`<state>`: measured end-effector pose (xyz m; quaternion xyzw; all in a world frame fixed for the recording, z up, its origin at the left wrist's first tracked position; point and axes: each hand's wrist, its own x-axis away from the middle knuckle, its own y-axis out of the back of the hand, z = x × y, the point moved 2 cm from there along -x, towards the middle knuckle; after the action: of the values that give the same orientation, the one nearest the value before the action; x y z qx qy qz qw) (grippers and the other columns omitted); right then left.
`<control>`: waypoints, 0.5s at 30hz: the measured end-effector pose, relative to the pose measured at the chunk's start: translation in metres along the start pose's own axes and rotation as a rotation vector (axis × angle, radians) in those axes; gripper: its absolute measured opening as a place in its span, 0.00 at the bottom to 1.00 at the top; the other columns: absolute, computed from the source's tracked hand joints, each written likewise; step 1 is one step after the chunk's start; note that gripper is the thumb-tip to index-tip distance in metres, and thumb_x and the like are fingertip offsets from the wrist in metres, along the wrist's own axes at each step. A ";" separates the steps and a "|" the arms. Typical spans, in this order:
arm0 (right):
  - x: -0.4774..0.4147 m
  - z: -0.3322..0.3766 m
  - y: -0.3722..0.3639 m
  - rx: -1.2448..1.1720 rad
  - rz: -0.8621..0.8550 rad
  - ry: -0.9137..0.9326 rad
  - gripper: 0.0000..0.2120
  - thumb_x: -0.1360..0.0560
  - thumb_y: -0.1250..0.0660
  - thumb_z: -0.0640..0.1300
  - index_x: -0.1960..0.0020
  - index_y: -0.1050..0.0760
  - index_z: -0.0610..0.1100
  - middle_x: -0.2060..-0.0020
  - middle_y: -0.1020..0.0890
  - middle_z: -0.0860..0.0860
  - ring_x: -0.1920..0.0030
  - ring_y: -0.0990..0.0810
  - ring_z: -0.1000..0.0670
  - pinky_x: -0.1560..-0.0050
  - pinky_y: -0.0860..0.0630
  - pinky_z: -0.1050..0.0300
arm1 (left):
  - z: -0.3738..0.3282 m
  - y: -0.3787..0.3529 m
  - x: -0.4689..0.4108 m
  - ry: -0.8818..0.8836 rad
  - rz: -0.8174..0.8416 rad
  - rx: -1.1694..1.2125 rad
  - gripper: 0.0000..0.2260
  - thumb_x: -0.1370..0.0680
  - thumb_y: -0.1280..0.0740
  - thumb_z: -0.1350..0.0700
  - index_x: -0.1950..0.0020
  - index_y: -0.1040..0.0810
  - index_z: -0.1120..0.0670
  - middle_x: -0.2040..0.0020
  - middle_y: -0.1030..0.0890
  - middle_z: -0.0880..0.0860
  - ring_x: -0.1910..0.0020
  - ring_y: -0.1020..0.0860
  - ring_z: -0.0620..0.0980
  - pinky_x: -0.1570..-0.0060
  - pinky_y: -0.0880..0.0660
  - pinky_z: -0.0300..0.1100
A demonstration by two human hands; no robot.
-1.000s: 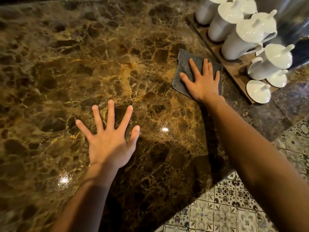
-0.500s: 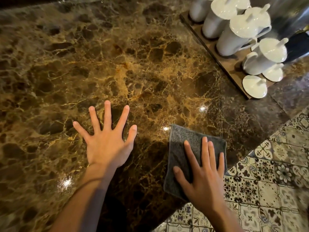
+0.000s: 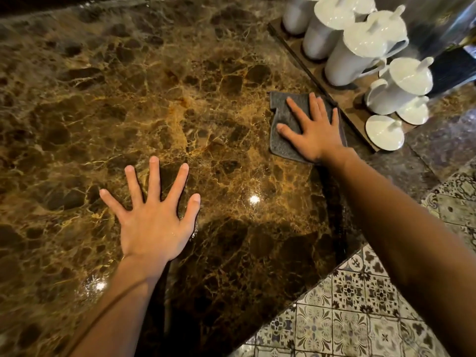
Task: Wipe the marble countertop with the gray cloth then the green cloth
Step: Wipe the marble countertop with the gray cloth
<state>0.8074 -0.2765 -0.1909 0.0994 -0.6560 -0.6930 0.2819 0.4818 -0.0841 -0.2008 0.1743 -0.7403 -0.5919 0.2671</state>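
A brown and gold marble countertop [image 3: 159, 94] fills most of the view. The gray cloth [image 3: 282, 114] lies flat on it at the right, close beside a wooden tray. My right hand [image 3: 315, 130] presses down on the cloth with straight, spread fingers and covers its right half. Lower left of centre, my left hand [image 3: 154, 220] rests flat on the bare marble with its fingers spread wide, holding nothing. No green cloth is in view.
A long wooden tray [image 3: 342, 99] at the upper right carries several white lidded pitchers [image 3: 353, 55] and loose white lids [image 3: 385, 132]. The counter's near edge runs diagonally at the lower right, above a patterned tile floor [image 3: 355, 305].
My right hand slid the gray cloth from the near counter edge back up beside the wooden tray, after pulling it down from there a second ago. The left hand stayed planted.
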 end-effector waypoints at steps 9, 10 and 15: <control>0.045 -0.019 -0.012 -0.008 -0.028 -0.043 0.38 0.26 0.56 0.79 0.20 0.55 0.68 0.17 0.57 0.47 0.18 0.60 0.47 0.23 0.65 0.30 | 0.001 -0.002 -0.001 0.006 0.016 0.000 0.28 0.22 0.62 0.28 0.22 0.62 0.30 0.17 0.63 0.50 0.20 0.65 0.62 0.30 0.64 0.77; 0.059 -0.024 -0.015 -0.009 -0.031 -0.055 0.37 0.26 0.56 0.79 0.20 0.56 0.68 0.17 0.57 0.48 0.18 0.60 0.47 0.23 0.65 0.30 | 0.002 -0.002 -0.001 0.011 0.021 0.004 0.28 0.22 0.62 0.28 0.22 0.63 0.30 0.17 0.64 0.49 0.20 0.66 0.62 0.30 0.64 0.77; 0.138 -0.048 -0.032 -0.030 -0.078 -0.126 0.36 0.24 0.53 0.78 0.20 0.56 0.69 0.16 0.57 0.49 0.18 0.61 0.48 0.24 0.65 0.29 | 0.000 -0.001 -0.001 0.049 0.044 -0.022 0.28 0.23 0.62 0.27 0.23 0.64 0.28 0.18 0.64 0.48 0.20 0.66 0.61 0.30 0.65 0.76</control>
<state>0.7098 -0.3901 -0.1958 0.0770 -0.6577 -0.7180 0.2142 0.4824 -0.0834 -0.2021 0.1692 -0.7305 -0.5896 0.3001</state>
